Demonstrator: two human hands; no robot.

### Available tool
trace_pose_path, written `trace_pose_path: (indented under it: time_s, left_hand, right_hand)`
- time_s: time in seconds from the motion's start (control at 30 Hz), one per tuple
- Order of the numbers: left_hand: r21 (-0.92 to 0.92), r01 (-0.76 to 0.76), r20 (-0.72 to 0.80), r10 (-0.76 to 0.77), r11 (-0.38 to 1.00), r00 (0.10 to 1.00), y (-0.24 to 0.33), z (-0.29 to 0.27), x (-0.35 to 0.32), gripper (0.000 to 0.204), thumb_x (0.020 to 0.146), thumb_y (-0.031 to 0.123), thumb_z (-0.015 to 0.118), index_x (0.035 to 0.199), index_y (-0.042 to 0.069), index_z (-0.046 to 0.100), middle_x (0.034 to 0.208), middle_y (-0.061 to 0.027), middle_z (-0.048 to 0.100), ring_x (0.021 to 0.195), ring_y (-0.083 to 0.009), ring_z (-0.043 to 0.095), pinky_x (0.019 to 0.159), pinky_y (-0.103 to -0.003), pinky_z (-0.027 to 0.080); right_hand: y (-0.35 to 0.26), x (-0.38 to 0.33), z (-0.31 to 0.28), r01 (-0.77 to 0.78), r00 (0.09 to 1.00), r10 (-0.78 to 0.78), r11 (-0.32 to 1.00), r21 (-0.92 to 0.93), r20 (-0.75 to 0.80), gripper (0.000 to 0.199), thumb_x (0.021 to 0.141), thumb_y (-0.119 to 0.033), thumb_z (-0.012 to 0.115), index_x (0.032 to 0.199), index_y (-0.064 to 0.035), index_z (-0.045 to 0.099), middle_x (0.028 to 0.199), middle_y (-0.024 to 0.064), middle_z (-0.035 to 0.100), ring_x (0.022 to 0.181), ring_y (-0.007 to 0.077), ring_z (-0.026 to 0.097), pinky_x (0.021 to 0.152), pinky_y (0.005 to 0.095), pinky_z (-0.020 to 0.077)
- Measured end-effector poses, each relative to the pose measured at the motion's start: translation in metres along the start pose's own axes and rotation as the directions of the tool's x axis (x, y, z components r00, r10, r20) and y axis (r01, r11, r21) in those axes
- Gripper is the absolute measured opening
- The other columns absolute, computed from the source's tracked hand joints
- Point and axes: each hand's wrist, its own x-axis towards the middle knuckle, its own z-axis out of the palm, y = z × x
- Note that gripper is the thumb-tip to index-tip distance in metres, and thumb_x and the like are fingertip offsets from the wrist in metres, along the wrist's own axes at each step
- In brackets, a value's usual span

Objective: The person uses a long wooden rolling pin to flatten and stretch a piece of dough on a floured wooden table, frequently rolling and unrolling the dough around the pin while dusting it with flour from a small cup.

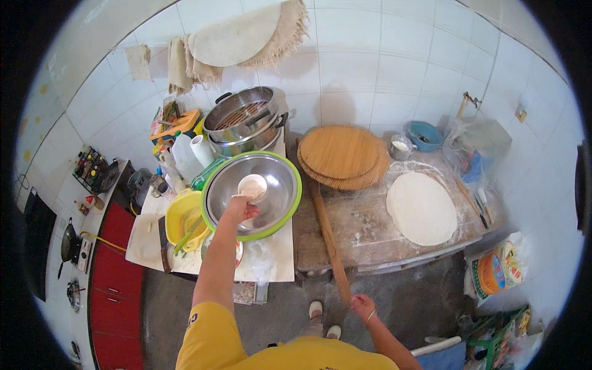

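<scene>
My left hand (240,208) reaches forward over a large steel bowl (279,196) with a green rim and holds a small white bowl (252,186) above it. My right hand (361,305) hangs low by the near end of a long wooden rolling pin (328,239), fingers loosely curled, seemingly touching its tip. A thin round sheet of rolled dough (421,208) lies on the floured wooden board (364,228) to the right.
Round bamboo mats (340,154) lean at the back of the board. A steel steamer pot (243,120), bottles, a yellow colander (185,216), a blue bowl (424,134) and a flour sack (493,271) surround the work area. Cloths hang on the tiled wall.
</scene>
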Motion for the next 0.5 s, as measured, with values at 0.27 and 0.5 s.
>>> trace_pose_path:
  time_s: [0.27, 0.5]
  left_hand:
    - [-0.016, 0.063, 0.002, -0.063, 0.998, 0.998, -0.007, 0.014, 0.047, 0.029, 0.093, 0.018, 0.051, 0.114, -0.002, 0.058, 0.087, -0.0179, 0.067, 0.074, -0.0273, 0.07, 0.06, -0.035, 0.059]
    - [0.18, 0.091, -0.107, -0.072, 0.979, 0.992, -0.003, -0.026, 0.053, 0.031, 0.09, 0.019, 0.058, 0.115, 0.0, 0.058, 0.085, -0.0171, 0.067, 0.072, -0.0277, 0.07, 0.057, -0.035, 0.059]
  right_hand:
    - [0.016, 0.082, -0.005, -0.057, 0.995, -0.009, 0.784, -0.618, -0.102, 0.055, 0.083, -0.039, 0.071, 0.118, 0.0019, 0.06, 0.102, 0.0152, 0.069, 0.093, 0.025, 0.067, 0.08, 0.0355, 0.0533]
    - [-0.021, 0.1, 0.024, -0.041, 0.985, 0.138, 0.779, -0.625, 0.106, 0.073, 0.074, -0.05, 0.077, 0.117, 0.0054, 0.057, 0.103, 0.0216, 0.068, 0.099, 0.0292, 0.067, 0.084, 0.0405, 0.0529]
